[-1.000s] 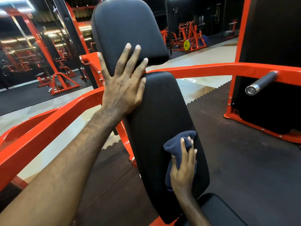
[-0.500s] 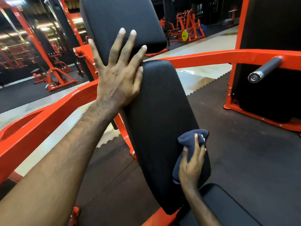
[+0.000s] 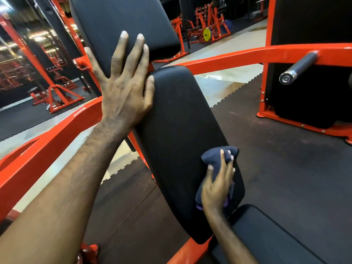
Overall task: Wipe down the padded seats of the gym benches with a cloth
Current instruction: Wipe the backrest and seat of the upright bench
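A black padded back rest leans away from me on an orange frame. Above it is a second black pad, and a black seat pad lies at the bottom right. My left hand rests flat with spread fingers across the upper pad and the back rest's top left corner. My right hand holds a bunched dark blue cloth against the lower right part of the back rest, near its right edge.
Orange machine arms run on both sides: one at the left, one across the back with a steel handle. A black weight housing stands at the right. Dark rubber flooring surrounds the bench. More orange machines stand behind.
My right hand has slid the cloth rightward across the lower back rest toward its right edge. My left hand has stayed planted on the upper pads.
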